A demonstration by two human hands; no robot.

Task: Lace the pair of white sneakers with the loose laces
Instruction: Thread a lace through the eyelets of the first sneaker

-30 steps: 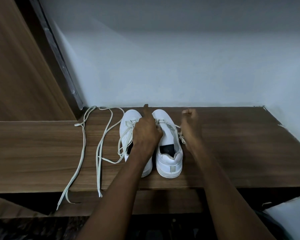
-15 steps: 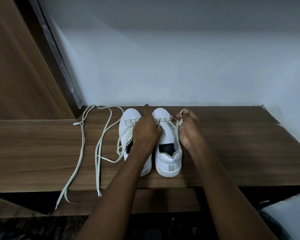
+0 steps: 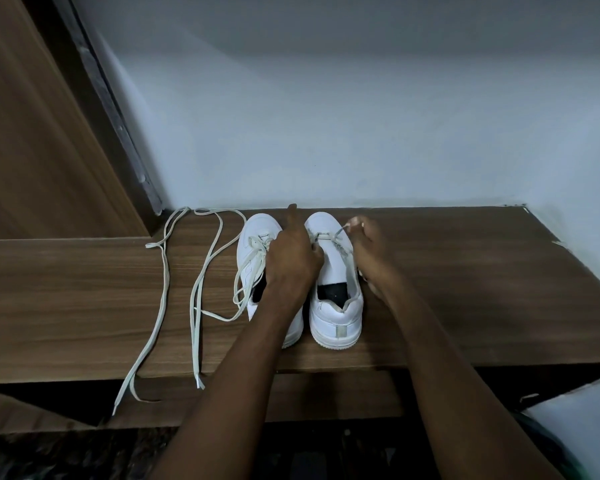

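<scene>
Two white sneakers stand side by side on a wooden shelf (image 3: 465, 289), toes toward the wall. The left sneaker (image 3: 257, 230) has a lace hanging loosely out of its eyelets. The right sneaker (image 3: 336, 317) carries a lace (image 3: 329, 236) only across its front eyelets. My left hand (image 3: 288, 261) lies between the shoes with its index finger straight. Its other fingers curl onto that lace at the right sneaker's inner side. My right hand (image 3: 368, 247) pinches the lace's other end beside the toe and holds it taut.
The left sneaker's long lace ends (image 3: 163, 289) trail leftward across the shelf and hang over its front edge. A wooden panel (image 3: 32, 150) rises at the left, and a pale wall (image 3: 326, 133) closes the back. A lower ledge (image 3: 326, 393) runs under the shelf.
My right hand moved from the right sneaker's outer side in toward its toe, picked up the lace end and now draws it taut. My left hand stayed in place.
</scene>
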